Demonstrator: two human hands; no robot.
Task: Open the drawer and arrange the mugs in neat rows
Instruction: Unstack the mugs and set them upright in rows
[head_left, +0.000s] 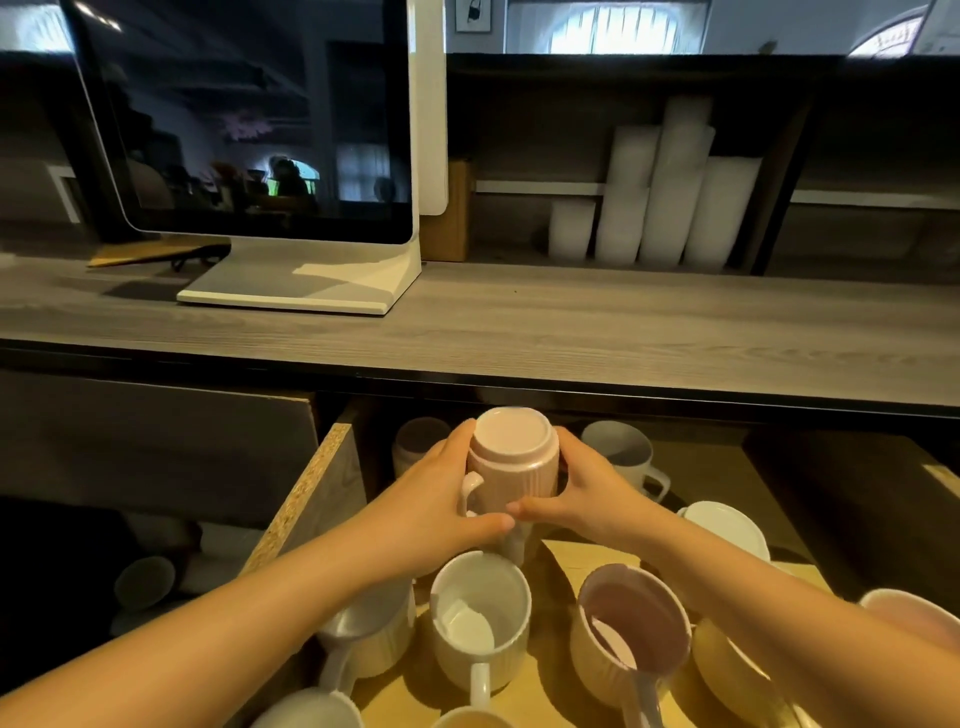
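Note:
The drawer (317, 483) stands pulled out below the counter, with several mugs on its wooden floor. Both hands hold an upside-down pink ribbed mug (511, 460) near the middle of the drawer, its handle toward me. My left hand (447, 499) wraps its left side and my right hand (582, 488) its right side, thumbs meeting in front. A white mug (480, 618) and a pink-lined mug (631, 623) stand upright closer to me. A grey mug (621, 449) sits at the back right, a dark one (418, 441) at the back left.
The grey wooden counter (571, 332) overhangs the drawer's back. A screen on a white stand (270, 156) sits on it at the left, stacked white cups (654, 192) on the shelf behind. More mugs line the drawer's near edge and right side (727, 525).

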